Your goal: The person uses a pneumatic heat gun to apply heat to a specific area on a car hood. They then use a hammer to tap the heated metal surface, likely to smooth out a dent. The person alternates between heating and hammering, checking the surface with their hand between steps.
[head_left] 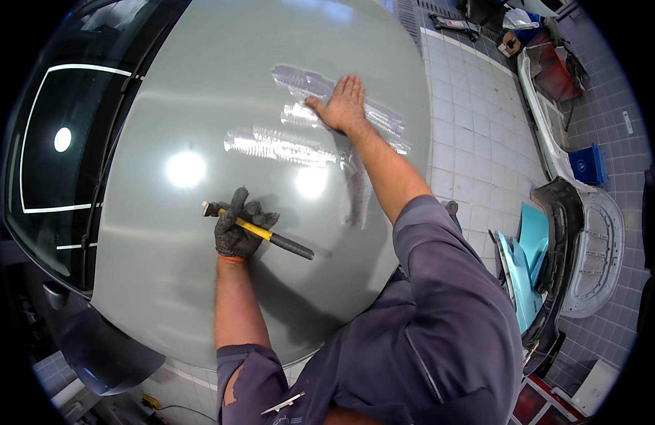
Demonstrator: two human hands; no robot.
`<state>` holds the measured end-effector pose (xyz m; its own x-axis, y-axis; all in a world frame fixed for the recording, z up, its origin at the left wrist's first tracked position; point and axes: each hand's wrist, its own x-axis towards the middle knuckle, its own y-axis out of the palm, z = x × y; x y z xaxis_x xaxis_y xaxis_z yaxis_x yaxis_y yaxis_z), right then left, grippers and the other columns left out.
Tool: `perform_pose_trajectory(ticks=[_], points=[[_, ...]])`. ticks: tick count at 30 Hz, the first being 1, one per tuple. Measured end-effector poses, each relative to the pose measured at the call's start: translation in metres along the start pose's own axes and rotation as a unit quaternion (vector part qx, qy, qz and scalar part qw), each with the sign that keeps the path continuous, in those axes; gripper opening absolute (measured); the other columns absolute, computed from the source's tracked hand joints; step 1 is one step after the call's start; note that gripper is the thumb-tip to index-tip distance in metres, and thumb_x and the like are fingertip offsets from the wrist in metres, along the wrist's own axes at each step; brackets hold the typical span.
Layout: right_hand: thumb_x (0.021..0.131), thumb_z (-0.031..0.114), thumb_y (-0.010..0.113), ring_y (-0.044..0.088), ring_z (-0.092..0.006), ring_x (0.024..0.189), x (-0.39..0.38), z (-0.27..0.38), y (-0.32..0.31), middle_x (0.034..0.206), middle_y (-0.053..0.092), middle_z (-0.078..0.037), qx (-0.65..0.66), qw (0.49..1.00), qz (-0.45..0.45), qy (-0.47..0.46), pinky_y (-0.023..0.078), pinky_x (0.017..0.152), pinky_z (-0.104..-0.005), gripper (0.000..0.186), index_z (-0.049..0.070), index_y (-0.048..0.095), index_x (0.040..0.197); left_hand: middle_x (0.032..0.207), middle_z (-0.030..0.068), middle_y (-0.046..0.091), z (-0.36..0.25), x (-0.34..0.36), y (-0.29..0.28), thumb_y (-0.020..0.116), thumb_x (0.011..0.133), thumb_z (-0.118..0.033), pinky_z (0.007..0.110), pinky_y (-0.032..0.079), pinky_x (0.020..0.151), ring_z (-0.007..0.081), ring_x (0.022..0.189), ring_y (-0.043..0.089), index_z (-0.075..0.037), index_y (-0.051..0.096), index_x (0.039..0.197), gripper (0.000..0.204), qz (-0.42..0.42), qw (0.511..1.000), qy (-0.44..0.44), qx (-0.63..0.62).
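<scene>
A grey-green car hood (pixel 221 283) fills the middle of the view. Streaks of bare, shiny metal (pixel 271 146) run across it where the paint is worn off. My left hand (pixel 239 230), in a dark glove with an orange cuff, grips a hammer (pixel 255 229) with a yellow and black handle. The hammer's small head points left and its black end points right, above the hood. My bare right hand (pixel 342 106) lies flat on the hood, over the bared streaks, its fingers stretched toward the far side.
The windshield (pixel 65 156) and a wiper (pixel 104 170) are at the left. Across the tiled floor (pixel 469 127) on the right stand bumpers (pixel 547 142), turquoise panels (pixel 529 248), a grey panel (pixel 597 248) and a blue bin (pixel 588 164). A floor jack (pixel 451 25) sits at the far right.
</scene>
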<state>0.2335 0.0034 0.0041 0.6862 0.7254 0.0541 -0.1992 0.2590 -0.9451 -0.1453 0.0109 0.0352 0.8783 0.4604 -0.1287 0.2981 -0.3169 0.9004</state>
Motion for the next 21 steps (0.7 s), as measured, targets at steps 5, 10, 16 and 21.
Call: perform_pose_trajectory(ticks=[5,10,16,21], points=[[0.09,0.082,0.041,0.007,-0.0429,0.156,-0.065,0.012,-0.002,0.164,0.014,-0.032,0.002,0.994,-0.01,-0.109,0.008,0.127,-0.0504,0.12,-0.016,0.018,0.154,0.107,0.0067,0.067,0.001,-0.002,-0.008,0.069,0.09,-0.034,0.059,0.043,0.107,0.0259,0.092,0.067,-0.02,0.061,0.139,0.052,-0.01,1.0,0.002,-0.014],[0.089,0.077,0.05,0.006,-0.0421,0.156,-0.134,0.014,-0.007,0.165,0.014,-0.031,0.026,0.99,0.01,-0.14,0.008,0.127,-0.0498,0.117,-0.016,0.018,0.154,0.111,0.0077,0.066,0.0,-0.004,-0.013,0.067,0.091,-0.033,0.059,0.041,0.109,0.0264,0.095,0.067,-0.021,0.056,0.144,0.056,-0.007,1.0,-0.006,-0.027],[0.092,0.071,0.054,0.006,-0.0426,0.156,-0.155,-0.02,-0.015,0.165,0.012,-0.032,0.067,0.974,0.075,-0.205,0.007,0.128,-0.0489,0.113,-0.015,0.016,0.155,0.108,0.0047,0.067,-0.001,-0.005,-0.016,0.067,0.091,-0.035,0.059,0.043,0.108,0.0248,0.095,0.067,-0.023,0.058,0.143,0.053,-0.019,1.0,-0.01,-0.021],[0.094,0.07,0.052,0.008,-0.0438,0.155,-0.123,-0.052,-0.014,0.163,0.015,-0.034,0.038,0.991,0.005,-0.13,0.008,0.128,-0.0497,0.109,-0.014,0.018,0.154,0.107,0.0035,0.067,0.001,-0.001,-0.01,0.067,0.091,-0.037,0.059,0.044,0.107,0.0239,0.093,0.067,-0.024,0.058,0.142,0.053,-0.04,0.999,-0.005,0.0]])
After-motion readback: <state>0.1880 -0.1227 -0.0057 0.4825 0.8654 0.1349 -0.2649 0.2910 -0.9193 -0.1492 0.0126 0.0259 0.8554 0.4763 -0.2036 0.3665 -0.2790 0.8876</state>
